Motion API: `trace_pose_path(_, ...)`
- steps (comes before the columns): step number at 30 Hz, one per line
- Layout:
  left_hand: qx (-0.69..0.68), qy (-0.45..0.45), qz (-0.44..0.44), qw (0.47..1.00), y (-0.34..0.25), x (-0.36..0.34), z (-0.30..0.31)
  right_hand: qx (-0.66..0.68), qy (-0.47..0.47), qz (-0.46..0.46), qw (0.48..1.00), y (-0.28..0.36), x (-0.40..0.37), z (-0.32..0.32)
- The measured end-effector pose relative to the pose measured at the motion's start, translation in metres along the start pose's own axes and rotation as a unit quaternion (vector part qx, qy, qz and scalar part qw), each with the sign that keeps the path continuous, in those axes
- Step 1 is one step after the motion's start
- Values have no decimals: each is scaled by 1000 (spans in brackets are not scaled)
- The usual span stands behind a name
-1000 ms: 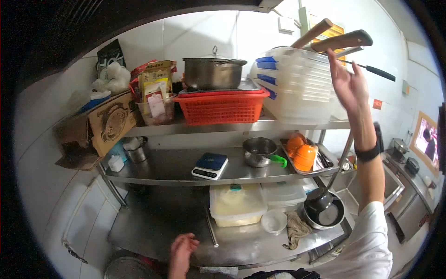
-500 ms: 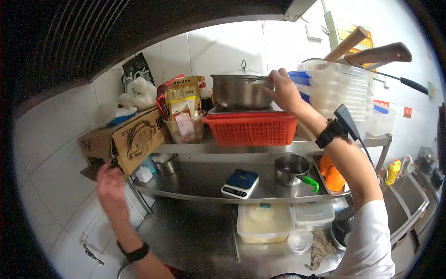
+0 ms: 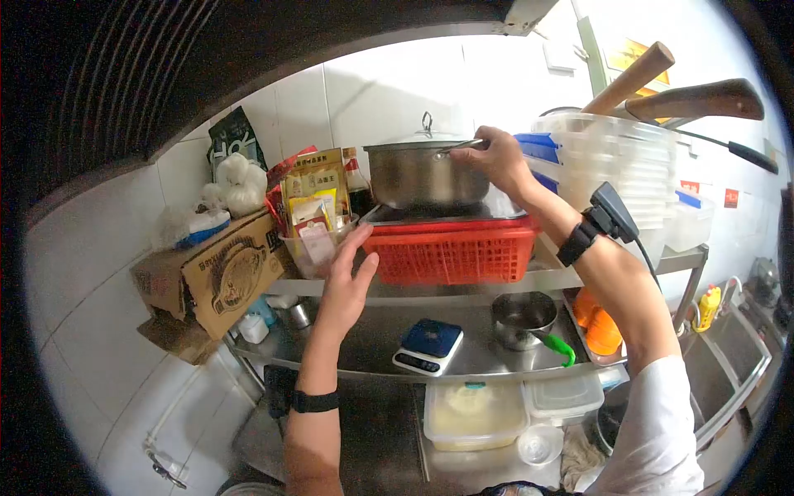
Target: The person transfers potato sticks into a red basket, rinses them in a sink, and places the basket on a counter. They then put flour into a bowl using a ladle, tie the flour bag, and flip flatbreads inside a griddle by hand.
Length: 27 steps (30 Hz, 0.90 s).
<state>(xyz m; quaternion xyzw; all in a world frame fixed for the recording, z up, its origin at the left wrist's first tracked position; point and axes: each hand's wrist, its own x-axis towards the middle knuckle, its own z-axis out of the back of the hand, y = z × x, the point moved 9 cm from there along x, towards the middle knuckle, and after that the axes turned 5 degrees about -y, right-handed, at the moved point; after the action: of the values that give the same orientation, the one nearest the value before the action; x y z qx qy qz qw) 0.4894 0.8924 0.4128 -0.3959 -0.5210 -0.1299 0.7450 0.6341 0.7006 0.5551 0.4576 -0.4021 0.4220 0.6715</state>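
A lidded steel pot (image 3: pixel 418 178) stands on top of a red plastic basket (image 3: pixel 451 255) on the upper shelf. My right hand (image 3: pixel 496 164) is closed at the pot's right side, its thumb and fingers around the metal side handle (image 3: pixel 460 147). The glass lid (image 3: pixel 418 140) is on the pot, its loop knob upright. Lower and to the left, my left hand (image 3: pixel 347 285) is raised with fingers apart and holds nothing. Its fingertips overlap the basket's left end and a clear tub of seasoning packets (image 3: pixel 304 256).
Stacked clear containers (image 3: pixel 604 178) stand right of the pot, wooden-handled tools (image 3: pixel 633 76) jutting above. A cardboard box (image 3: pixel 231 269) lies left. Below sit a kitchen scale (image 3: pixel 428 345) and a green-handled saucepan (image 3: pixel 523 318). A dark hood (image 3: pixel 273 50) overhangs the shelf.
My left hand has moved right, from beside the cardboard box to the basket's left end. My right hand has closed on the pot's handle. The view has shifted slightly.
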Motion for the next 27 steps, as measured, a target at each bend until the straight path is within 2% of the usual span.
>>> trace_pose_path(2,-15,10,24,1000,-2,-6,-1,16,6,-3,1000,4,4,8)
trace_pose_path(4,-63,2,57,996,-21,-8,3,-10,-11,52,999,25,5,21)
trace_pose_path(6,-94,-75,58,991,-37,-7,20,-2,-21,68,997,49,-4,35)
trace_pose_path(8,-147,-98,88,980,-63,-9,26,100,-52,140,984,76,-12,50)
trace_pose_path(9,-198,-124,111,966,-73,-11,32,101,-50,137,984,88,-15,55)
trace_pose_path(10,-197,-124,115,966,-82,-13,36,131,-39,126,983,100,-19,59)
trace_pose_path(12,-309,-118,118,936,-97,-18,50,165,-25,112,980,123,-28,62)
trace_pose_path(14,-329,-174,124,920,-107,-30,75,199,-21,124,972,144,-41,60)
trace_pose_path(15,-326,-240,168,898,-111,-42,91,206,-14,117,972,153,-49,57)
trace_pose_path(16,-318,-247,177,898,-118,-52,100,229,-25,123,965,164,-59,58)
trace_pose_path(18,-297,-217,174,914,-134,-77,117,264,-29,123,956,177,-80,49)
trace_pose_path(20,-278,-208,178,921,-141,-101,135,289,21,107,951,187,-103,28)
trace_pose_path(21,-295,-218,200,909,-139,-116,143,276,2,134,952,194,-118,25)
trace_pose_path(22,-312,-228,221,896,-138,-131,151,293,38,104,950,195,-133,14)
trace_pose_path(24,-292,-217,228,903,-124,-163,167,349,31,185,918,201,-169,-4)
trace_pose_path(26,-333,-137,267,894,-104,-188,159,369,88,192,905,197,-209,-28)
trace_pose_path(27,-298,-310,325,842,-90,-208,161,372,100,172,907,192,-228,-39)
